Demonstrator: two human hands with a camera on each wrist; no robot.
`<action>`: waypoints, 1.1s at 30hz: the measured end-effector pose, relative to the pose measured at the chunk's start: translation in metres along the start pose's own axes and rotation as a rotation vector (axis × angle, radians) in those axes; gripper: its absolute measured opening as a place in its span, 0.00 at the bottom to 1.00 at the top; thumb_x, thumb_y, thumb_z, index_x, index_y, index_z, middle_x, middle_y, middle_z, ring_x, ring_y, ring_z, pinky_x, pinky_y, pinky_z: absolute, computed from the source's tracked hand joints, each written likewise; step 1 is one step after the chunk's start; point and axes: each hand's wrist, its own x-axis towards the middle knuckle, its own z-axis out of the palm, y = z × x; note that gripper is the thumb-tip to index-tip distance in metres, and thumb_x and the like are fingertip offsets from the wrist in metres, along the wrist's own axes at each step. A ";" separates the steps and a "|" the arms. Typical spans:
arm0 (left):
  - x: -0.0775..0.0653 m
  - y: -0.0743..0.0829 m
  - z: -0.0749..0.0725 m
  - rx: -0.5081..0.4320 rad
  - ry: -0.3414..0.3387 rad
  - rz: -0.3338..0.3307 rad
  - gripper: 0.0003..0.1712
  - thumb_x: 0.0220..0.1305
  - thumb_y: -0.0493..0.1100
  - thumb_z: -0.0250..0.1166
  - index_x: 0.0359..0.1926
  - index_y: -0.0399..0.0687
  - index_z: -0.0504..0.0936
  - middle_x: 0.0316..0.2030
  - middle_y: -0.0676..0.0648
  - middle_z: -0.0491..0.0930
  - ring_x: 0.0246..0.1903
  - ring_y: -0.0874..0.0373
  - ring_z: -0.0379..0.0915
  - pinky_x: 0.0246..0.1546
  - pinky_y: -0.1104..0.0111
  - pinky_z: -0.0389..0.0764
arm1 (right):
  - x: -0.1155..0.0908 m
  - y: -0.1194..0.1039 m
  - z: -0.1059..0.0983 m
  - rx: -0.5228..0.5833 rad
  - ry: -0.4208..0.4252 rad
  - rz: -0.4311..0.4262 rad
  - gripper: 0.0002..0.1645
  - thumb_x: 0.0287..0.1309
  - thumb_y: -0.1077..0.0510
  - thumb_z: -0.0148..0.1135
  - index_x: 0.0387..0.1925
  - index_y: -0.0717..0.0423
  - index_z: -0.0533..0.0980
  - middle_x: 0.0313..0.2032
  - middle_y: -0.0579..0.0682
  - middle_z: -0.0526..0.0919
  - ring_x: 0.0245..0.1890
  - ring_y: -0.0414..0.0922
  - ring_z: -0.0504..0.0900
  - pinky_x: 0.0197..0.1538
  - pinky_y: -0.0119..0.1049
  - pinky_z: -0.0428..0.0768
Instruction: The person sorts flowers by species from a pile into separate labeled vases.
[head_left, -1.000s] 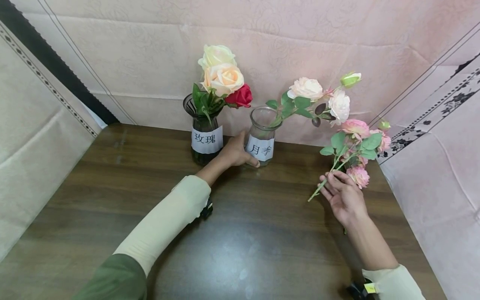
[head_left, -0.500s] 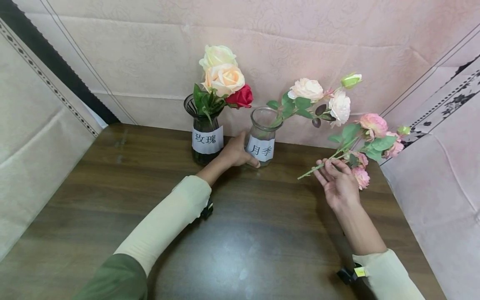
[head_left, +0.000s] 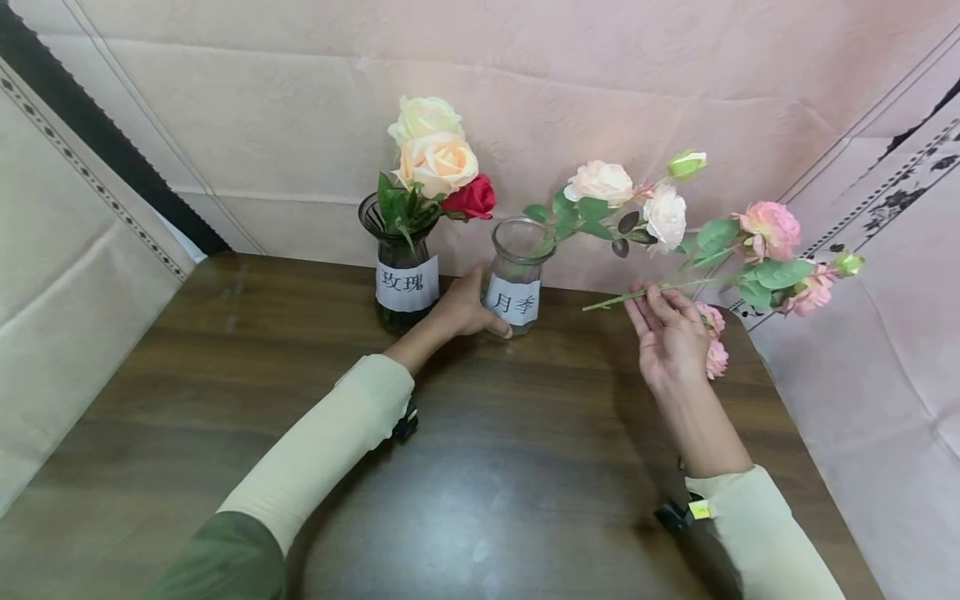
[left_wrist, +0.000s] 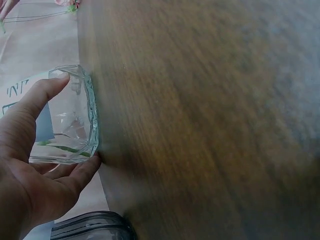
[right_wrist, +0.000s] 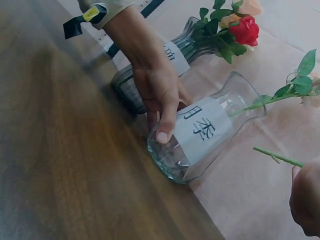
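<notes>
My left hand (head_left: 461, 308) grips the lower side of a clear glass vase (head_left: 513, 298) with a white paper label; in the left wrist view, the thumb and fingers lie on opposite sides of its base. One stem of pale pink-white flowers (head_left: 600, 182) leans out of this vase to the right. My right hand (head_left: 675, 342) pinches the green stem (head_left: 615, 302) of a pink flower spray (head_left: 772, 229), held tilted, its cut end pointing left toward the vase. In the right wrist view that stem end (right_wrist: 275, 156) is apart from the glass.
A dark glass vase (head_left: 407, 287), also labelled, stands just left of the left hand and holds cream, peach and red roses (head_left: 438, 162). More pink blooms (head_left: 716, 357) show beside the right hand; whose stem they belong to is hidden. Pink cloth (head_left: 300, 125) hangs behind the wooden table (head_left: 225, 400).
My right hand has moved up and slightly left, and the pink spray has turned so its stem lies nearer level, with its blooms farther right. The left hand stays on the clear vase.
</notes>
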 end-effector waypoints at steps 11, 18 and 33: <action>0.007 -0.009 -0.002 0.010 -0.017 -0.003 0.83 0.50 0.52 0.93 0.93 0.47 0.45 0.87 0.36 0.62 0.87 0.39 0.59 0.87 0.47 0.65 | 0.009 -0.001 0.022 0.066 0.012 -0.052 0.12 0.69 0.77 0.70 0.34 0.63 0.77 0.35 0.60 0.92 0.37 0.54 0.96 0.51 0.48 0.95; -0.002 -0.005 -0.002 -0.021 -0.011 0.005 0.79 0.52 0.49 0.92 0.92 0.45 0.47 0.86 0.34 0.64 0.86 0.38 0.60 0.86 0.46 0.65 | 0.014 0.001 0.038 0.108 0.039 -0.048 0.13 0.68 0.77 0.71 0.35 0.62 0.77 0.36 0.58 0.94 0.35 0.52 0.96 0.49 0.48 0.95; -0.005 0.003 -0.001 0.000 -0.001 0.012 0.79 0.53 0.48 0.92 0.92 0.43 0.47 0.87 0.33 0.62 0.86 0.37 0.60 0.87 0.47 0.65 | 0.020 0.028 0.061 0.177 0.004 -0.134 0.12 0.72 0.77 0.67 0.35 0.61 0.80 0.37 0.58 0.94 0.35 0.51 0.97 0.49 0.46 0.94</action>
